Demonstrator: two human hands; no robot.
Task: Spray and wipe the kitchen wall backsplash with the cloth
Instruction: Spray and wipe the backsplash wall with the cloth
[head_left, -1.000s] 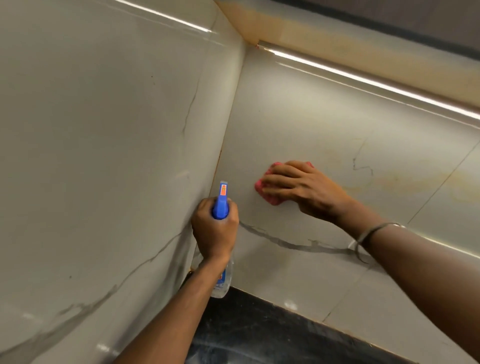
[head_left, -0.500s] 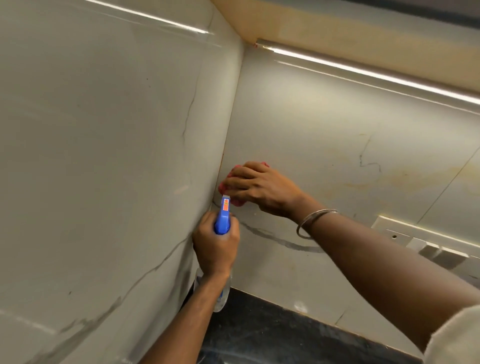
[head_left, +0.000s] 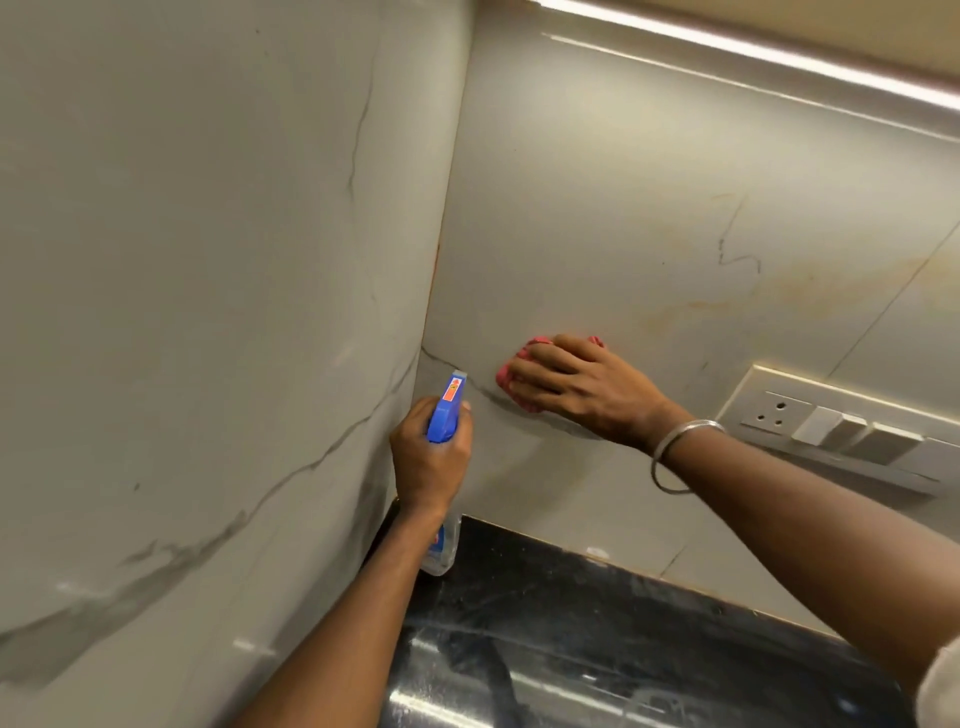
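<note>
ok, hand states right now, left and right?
Left hand: grips the spray bottle around its neck.
Right hand: fingers spread fairly straight, pressing the pink cloth against the backsplash.

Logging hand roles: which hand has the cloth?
The right hand, pressing the pink cloth on the wall; the left hand grips the blue spray bottle.

Glossy black countertop (head_left: 597, 649), streaked with light reflections, meeting the pale backsplash (head_left: 597, 208) behind
</note>
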